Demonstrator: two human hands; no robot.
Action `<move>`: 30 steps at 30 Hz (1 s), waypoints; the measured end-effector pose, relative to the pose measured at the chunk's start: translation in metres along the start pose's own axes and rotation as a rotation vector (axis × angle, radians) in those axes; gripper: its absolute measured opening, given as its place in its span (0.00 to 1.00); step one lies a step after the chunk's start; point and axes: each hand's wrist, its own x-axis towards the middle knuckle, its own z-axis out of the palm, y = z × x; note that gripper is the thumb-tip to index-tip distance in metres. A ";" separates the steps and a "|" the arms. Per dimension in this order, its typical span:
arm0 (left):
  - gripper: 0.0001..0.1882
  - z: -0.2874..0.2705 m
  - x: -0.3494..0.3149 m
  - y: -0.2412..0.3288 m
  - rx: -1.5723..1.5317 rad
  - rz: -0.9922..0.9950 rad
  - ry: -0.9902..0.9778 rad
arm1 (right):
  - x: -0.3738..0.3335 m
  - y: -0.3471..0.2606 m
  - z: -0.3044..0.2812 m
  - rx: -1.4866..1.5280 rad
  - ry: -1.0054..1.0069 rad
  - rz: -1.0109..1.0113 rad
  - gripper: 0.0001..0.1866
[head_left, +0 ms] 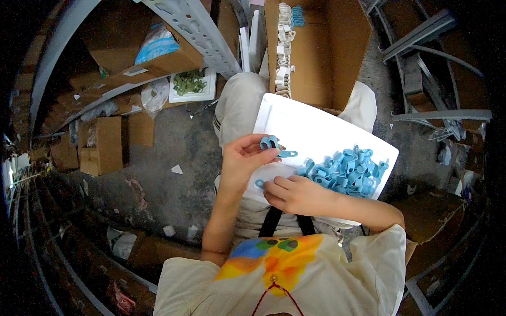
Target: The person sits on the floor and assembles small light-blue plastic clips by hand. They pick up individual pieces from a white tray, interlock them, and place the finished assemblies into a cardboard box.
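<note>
Your white tray [305, 124] lies across your lap. Loose blue clips [352, 173] are heaped toward its right edge. Your left hand [246, 157], at the tray's left edge, pinches a few blue pieces [270, 142] between thumb and fingers. Your right hand [292, 194], near the lower-left corner, is half closed, fingers curled; one blue piece [259, 184] shows at the fingertips, grip cannot be told. Beyond the far edge: open carton [345, 47].
</note>
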 end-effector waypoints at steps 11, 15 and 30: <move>0.15 0.004 -0.005 0.008 -0.017 -0.059 -0.013 | -0.021 0.022 -0.061 1.008 0.584 0.653 0.13; 0.15 0.010 -0.005 0.008 -0.001 -0.040 -0.035 | -0.020 0.026 -0.071 0.978 0.638 0.926 0.13; 0.17 0.013 -0.001 -0.007 -0.042 -0.086 -0.185 | -0.001 0.037 -0.054 0.800 0.497 0.799 0.13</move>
